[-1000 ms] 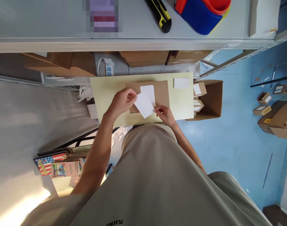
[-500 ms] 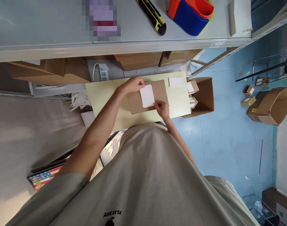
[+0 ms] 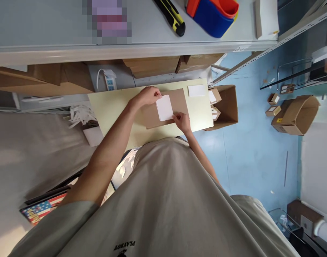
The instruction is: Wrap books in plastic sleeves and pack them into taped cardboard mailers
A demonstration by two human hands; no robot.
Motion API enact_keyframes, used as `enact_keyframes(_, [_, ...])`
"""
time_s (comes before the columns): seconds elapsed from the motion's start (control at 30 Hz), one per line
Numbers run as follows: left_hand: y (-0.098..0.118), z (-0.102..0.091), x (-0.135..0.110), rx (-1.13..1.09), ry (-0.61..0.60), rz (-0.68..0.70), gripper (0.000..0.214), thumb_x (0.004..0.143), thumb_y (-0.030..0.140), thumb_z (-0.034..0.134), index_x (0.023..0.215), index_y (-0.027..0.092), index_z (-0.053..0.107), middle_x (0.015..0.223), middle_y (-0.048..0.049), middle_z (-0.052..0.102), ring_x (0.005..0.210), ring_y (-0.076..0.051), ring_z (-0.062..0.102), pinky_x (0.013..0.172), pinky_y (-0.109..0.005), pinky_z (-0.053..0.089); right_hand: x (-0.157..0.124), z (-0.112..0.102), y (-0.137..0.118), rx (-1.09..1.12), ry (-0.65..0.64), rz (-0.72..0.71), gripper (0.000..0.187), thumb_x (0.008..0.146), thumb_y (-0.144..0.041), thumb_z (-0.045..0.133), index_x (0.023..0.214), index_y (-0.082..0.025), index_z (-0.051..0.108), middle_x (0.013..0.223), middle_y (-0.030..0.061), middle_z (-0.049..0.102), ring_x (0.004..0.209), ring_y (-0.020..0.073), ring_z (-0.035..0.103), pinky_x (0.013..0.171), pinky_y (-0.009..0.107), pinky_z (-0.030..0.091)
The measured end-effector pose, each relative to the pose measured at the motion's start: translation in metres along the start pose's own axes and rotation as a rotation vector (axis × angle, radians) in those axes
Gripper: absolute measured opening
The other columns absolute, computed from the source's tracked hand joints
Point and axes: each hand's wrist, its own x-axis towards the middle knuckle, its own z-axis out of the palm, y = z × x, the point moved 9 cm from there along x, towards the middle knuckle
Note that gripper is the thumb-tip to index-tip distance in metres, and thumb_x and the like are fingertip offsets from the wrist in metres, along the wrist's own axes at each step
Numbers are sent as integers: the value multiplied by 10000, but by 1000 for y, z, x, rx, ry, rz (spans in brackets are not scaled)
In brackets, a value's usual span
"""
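Observation:
A white rectangular label or card (image 3: 164, 107) lies over a flat brown cardboard box or sheet (image 3: 179, 101), slightly tilted. My left hand (image 3: 150, 95) pinches its upper left corner. At its lower right corner, the thumb and fingertips of my right hand (image 3: 182, 122) are closed on the edge. Whether the white piece is stuck to the cardboard or only lies on it, I cannot tell. Another white label (image 3: 196, 90) rests to the right on the pale yellow board (image 3: 202, 119) under the cardboard.
An open carton (image 3: 229, 123) with small boxes stands right of the board. Above runs a grey shelf (image 3: 58, 28) with a box cutter (image 3: 171, 18) and a blue-and-red tape dispenser (image 3: 212, 18). A power strip (image 3: 110, 80) sits behind the board. Cardboard boxes (image 3: 155, 66) fill the space below the shelf.
The whole view has shifted slightly, so everything appears a little further left. Both hands keep their hold on the white piece, which stays in about the same place on the cardboard.

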Motion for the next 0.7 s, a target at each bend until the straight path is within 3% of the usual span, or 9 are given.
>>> enact_keyframes(0.33, [-3, 5, 0, 25, 33, 20, 78, 801, 246, 804, 740, 223, 761, 874, -99, 804, 916, -280, 742, 972, -417, 556, -2, -3, -3, -141, -17, 27, 150, 1066, -324, 795, 990, -203, 841, 1109, 131, 880, 1043, 300, 812, 956, 399, 594])
enact_keyframes(0.53, [-2, 7, -2, 156, 32, 30, 82, 872, 237, 733, 875, 204, 808, 1031, -107, 845, 988, -272, 761, 995, -386, 579, 14, 17, -39, -255, -183, -91, 118, 1022, -314, 849, 985, -206, 876, 1071, 101, 886, 1061, 295, 819, 971, 371, 593])
enact_keyframes(0.7, [-1, 9, -1, 214, 35, 19, 122, 896, 199, 705, 910, 188, 825, 1071, -122, 854, 1006, -276, 772, 988, -385, 591, 42, 4, -57, -248, -81, -84, 178, 1083, -364, 773, 1091, -217, 874, 1175, 94, 882, 1124, 290, 802, 990, 379, 604])
